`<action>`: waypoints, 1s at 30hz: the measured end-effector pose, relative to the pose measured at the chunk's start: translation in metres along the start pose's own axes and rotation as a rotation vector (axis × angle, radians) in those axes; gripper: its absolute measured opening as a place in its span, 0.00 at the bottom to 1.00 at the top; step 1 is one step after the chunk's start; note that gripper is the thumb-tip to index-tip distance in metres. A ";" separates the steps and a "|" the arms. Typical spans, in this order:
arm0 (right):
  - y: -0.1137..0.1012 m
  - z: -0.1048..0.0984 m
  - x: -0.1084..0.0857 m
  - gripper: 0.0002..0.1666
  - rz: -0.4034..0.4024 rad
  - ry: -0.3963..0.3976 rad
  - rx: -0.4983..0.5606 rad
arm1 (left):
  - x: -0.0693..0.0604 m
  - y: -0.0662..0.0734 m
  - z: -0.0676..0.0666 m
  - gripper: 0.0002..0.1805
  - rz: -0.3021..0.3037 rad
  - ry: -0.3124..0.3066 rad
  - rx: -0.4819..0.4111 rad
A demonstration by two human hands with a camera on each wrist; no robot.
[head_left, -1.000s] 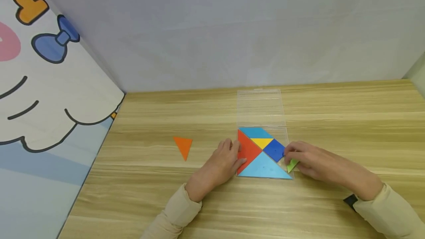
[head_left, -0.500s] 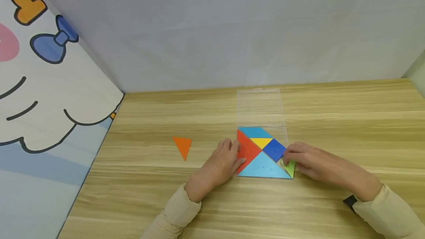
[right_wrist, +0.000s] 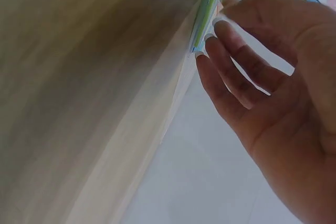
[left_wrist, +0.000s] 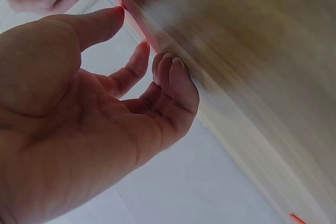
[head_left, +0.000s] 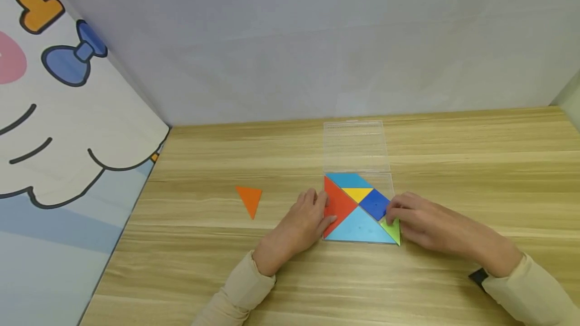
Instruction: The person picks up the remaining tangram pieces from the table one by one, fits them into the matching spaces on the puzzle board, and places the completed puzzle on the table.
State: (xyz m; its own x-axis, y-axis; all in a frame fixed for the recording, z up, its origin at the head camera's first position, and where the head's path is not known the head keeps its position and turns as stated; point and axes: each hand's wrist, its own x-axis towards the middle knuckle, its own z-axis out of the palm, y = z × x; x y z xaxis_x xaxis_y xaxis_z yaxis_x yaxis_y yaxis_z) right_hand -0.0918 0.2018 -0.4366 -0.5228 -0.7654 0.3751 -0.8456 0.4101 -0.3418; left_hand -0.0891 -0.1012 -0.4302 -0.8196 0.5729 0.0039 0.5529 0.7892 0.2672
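Note:
A tangram set fills most of a clear plastic case (head_left: pixel 392 185) on the table. My left hand (head_left: pixel 302 223) rests at the case's left side, thumb and fingertips touching the large red triangle (head_left: pixel 337 205). At the lower right corner my right hand (head_left: pixel 423 220) has thumb and fingertips at the green triangle (head_left: pixel 393 232), partly covering it; it lies against the large light blue triangle (head_left: pixel 361 228). A dark blue square (head_left: pixel 375 205), a small yellow triangle (head_left: pixel 357 194) and a blue parallelogram (head_left: pixel 350 180) lie above. The right wrist view shows the fingertips (right_wrist: pixel 223 24) along the green edge.
An orange triangle (head_left: pixel 250 200) lies alone on the wooden table (head_left: pixel 195 260), left of the left hand. The clear lid (head_left: pixel 354 147) is folded back behind the case. A dark object (head_left: pixel 478 276) shows beside the right sleeve. A pale wall (head_left: pixel 317 54) stands behind the table.
The green triangle has moved left and turned down into the case corner under my right fingers, lying along the light blue triangle's edge. My left hand has stayed in place.

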 end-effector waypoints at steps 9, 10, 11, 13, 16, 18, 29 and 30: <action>-0.002 0.001 -0.002 0.21 -0.013 -0.011 0.084 | 0.000 0.000 0.000 0.18 0.013 0.017 0.002; -0.003 0.001 -0.002 0.21 -0.011 -0.014 0.086 | 0.000 0.000 0.000 0.18 0.012 0.016 0.001; -0.003 0.001 -0.003 0.21 -0.009 -0.018 0.088 | 0.000 0.001 0.000 0.18 0.011 0.015 0.001; -0.003 0.000 -0.004 0.21 -0.001 -0.025 0.089 | 0.000 0.001 0.000 0.18 0.007 0.011 0.000; -0.003 0.000 -0.005 0.21 0.012 -0.034 0.094 | 0.000 0.001 0.000 0.18 0.001 0.004 -0.001; -0.003 -0.001 -0.005 0.22 0.013 -0.036 0.099 | -0.001 0.001 0.000 0.19 -0.001 0.000 -0.002; -0.003 -0.005 -0.004 0.19 0.061 -0.062 0.085 | -0.001 0.002 -0.002 0.19 -0.002 -0.002 0.024; -0.003 -0.006 -0.004 0.19 0.064 -0.065 0.081 | -0.001 0.002 -0.002 0.19 -0.001 -0.002 0.026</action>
State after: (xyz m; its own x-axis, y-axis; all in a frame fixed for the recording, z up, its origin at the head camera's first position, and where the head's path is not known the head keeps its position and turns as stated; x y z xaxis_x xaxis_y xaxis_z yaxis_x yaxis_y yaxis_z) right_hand -0.0882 0.2063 -0.4321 -0.5650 -0.7706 0.2950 -0.7980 0.4194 -0.4328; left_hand -0.0873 -0.1007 -0.4274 -0.8200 0.5724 0.0020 0.5558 0.7954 0.2418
